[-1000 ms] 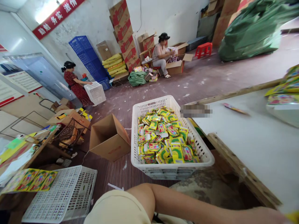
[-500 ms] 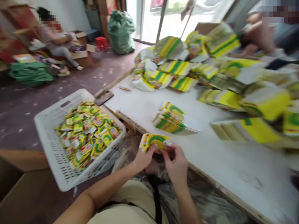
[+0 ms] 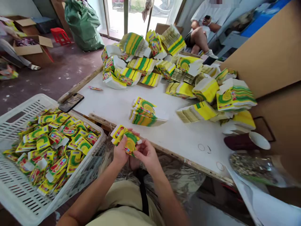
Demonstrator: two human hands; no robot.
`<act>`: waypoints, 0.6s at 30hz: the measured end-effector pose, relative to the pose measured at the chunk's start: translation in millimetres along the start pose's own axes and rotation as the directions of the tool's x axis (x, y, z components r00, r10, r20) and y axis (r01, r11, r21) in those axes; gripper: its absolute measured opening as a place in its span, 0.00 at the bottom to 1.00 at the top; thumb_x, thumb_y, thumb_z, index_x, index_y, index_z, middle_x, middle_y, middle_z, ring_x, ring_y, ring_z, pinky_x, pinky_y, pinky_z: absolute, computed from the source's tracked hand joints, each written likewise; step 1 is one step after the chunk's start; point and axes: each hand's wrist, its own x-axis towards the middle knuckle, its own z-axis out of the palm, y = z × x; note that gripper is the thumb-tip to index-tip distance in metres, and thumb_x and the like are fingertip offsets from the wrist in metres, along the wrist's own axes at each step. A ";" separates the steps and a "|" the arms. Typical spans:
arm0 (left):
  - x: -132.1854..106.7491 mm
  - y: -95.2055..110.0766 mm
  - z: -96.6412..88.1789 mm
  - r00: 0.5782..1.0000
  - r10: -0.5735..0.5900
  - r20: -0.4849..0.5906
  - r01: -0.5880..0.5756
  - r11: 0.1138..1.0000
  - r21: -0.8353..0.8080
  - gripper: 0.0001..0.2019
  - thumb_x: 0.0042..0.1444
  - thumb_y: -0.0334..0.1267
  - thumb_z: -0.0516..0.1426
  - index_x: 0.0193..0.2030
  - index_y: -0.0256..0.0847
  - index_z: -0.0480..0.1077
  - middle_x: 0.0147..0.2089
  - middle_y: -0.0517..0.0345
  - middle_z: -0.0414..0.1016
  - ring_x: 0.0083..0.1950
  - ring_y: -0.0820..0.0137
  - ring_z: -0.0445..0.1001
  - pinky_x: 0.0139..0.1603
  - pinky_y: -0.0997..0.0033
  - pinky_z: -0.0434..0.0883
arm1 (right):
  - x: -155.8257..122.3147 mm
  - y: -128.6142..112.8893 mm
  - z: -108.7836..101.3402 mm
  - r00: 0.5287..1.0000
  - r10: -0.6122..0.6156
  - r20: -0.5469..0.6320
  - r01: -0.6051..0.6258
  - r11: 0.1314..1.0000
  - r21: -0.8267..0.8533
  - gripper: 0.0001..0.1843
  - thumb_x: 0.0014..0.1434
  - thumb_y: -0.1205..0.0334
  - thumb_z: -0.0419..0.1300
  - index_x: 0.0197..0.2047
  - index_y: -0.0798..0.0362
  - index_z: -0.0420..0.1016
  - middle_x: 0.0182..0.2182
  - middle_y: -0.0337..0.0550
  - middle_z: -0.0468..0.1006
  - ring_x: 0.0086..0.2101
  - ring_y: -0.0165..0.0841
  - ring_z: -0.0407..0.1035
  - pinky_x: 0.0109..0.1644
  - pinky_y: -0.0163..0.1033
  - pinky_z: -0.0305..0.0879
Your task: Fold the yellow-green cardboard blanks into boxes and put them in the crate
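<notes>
Both my hands hold a small yellow and green printed carton over my lap, just in front of the white table's near edge. My left hand grips its left side with the thumb on top. My right hand pinches its right edge. Just beyond them on the table lies a stack of flat cartons. A white plastic basket at my left is filled with several folded cartons.
Large piles of flat cartons cover the far part of the table. A black phone lies at its left corner. A dark red cup lies on its side at right. A person sits beyond the table with a phone. Cardboard boxes stand at far left.
The view has swung right from the floor and basket to the table. My hands came into view holding the carton and have turned it a little between the fingers.
</notes>
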 end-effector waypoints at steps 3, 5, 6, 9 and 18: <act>1.9 -2.0 -4.2 0.997 -0.017 -0.078 0.019 1.000 0.020 0.23 0.44 0.52 0.67 0.41 0.38 0.73 0.39 0.52 0.79 0.40 0.64 0.79 0.42 0.66 0.77 | -0.6 12.9 11.4 0.999 -0.019 -0.048 0.024 0.993 0.112 0.27 0.43 0.49 0.73 0.40 0.48 0.65 0.33 0.38 0.74 0.34 0.32 0.71 0.42 0.39 0.69; 3.5 -1.9 -5.3 0.992 -0.025 -0.123 0.030 0.999 0.039 0.25 0.40 0.53 0.68 0.39 0.37 0.72 0.38 0.52 0.79 0.37 0.65 0.78 0.40 0.66 0.77 | 0.6 18.0 16.6 0.995 -0.041 -0.093 0.052 0.992 0.117 0.28 0.42 0.49 0.74 0.39 0.48 0.64 0.32 0.37 0.73 0.33 0.32 0.70 0.39 0.38 0.68; 4.3 -1.1 -5.1 0.992 -0.023 -0.123 0.029 0.999 0.042 0.25 0.39 0.53 0.67 0.39 0.37 0.72 0.36 0.53 0.78 0.36 0.65 0.77 0.40 0.65 0.77 | 1.0 18.6 18.1 0.994 -0.044 -0.100 0.054 0.993 0.104 0.29 0.41 0.49 0.75 0.39 0.48 0.64 0.31 0.36 0.73 0.31 0.31 0.70 0.37 0.37 0.67; 5.7 2.8 -1.9 0.999 -0.001 -0.040 0.002 1.000 0.024 0.23 0.42 0.53 0.64 0.39 0.38 0.70 0.32 0.55 0.75 0.36 0.63 0.77 0.40 0.62 0.77 | -0.2 14.5 19.0 0.996 -0.022 -0.081 0.027 0.997 0.072 0.31 0.41 0.50 0.75 0.42 0.47 0.63 0.29 0.34 0.73 0.28 0.30 0.69 0.35 0.37 0.67; 8.3 5.2 -5.0 1.000 -0.023 -0.016 0.024 0.996 0.087 0.21 0.43 0.51 0.65 0.39 0.41 0.69 0.35 0.58 0.73 0.40 0.67 0.73 0.37 0.71 0.75 | -5.4 11.4 24.5 0.999 -0.013 -0.042 0.020 0.988 0.156 0.40 0.40 0.45 0.74 0.50 0.45 0.58 0.35 0.35 0.71 0.34 0.32 0.70 0.41 0.39 0.67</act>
